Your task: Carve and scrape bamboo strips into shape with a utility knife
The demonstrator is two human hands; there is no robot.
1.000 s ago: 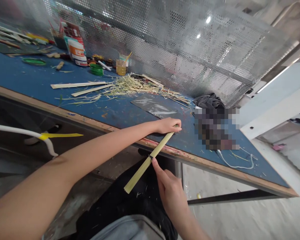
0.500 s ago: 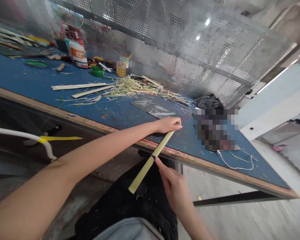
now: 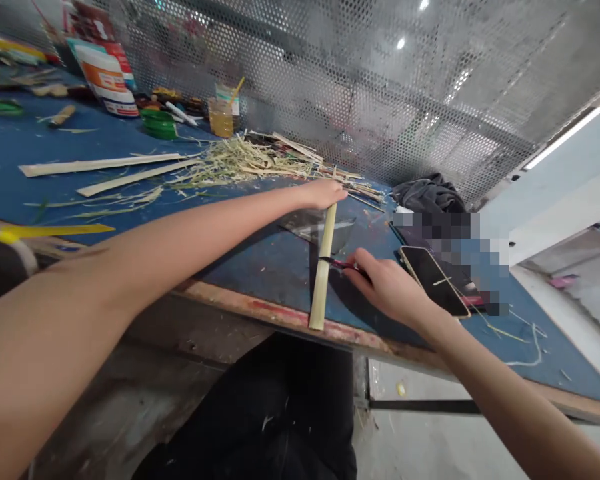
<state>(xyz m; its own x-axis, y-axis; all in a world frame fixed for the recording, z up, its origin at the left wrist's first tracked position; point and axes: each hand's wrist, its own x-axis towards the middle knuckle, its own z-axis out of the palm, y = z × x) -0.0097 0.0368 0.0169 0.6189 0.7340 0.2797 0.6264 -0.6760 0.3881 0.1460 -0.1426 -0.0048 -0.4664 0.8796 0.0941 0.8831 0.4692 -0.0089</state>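
My left hand (image 3: 324,194) is closed round the far end of a pale green-yellow bamboo strip (image 3: 321,293). The strip slants down toward me, its near end over the table's front edge. In my right hand (image 3: 387,283) is a small knife (image 3: 341,264) with a dark red handle, gripped with fingers curled. Its dark blade crosses the strip at about mid-length and touches it. A dark, shiny flat sheet (image 3: 300,227) lies on the tabletop behind the strip.
Beyond my left hand a heap of bamboo shavings (image 3: 240,160) covers the blue table (image 3: 240,263). Two loose strips (image 3: 105,162) lie left of it. A phone (image 3: 433,280) and a dark cloth (image 3: 433,193) are at right. Paint bottles (image 3: 107,83) and a jar (image 3: 221,119) stand before the perforated metal screen (image 3: 330,87).
Both hands have moved forward over the table with the strip and knife. The strip's near end has risen from over my lap to the table edge. The phone has come into view.
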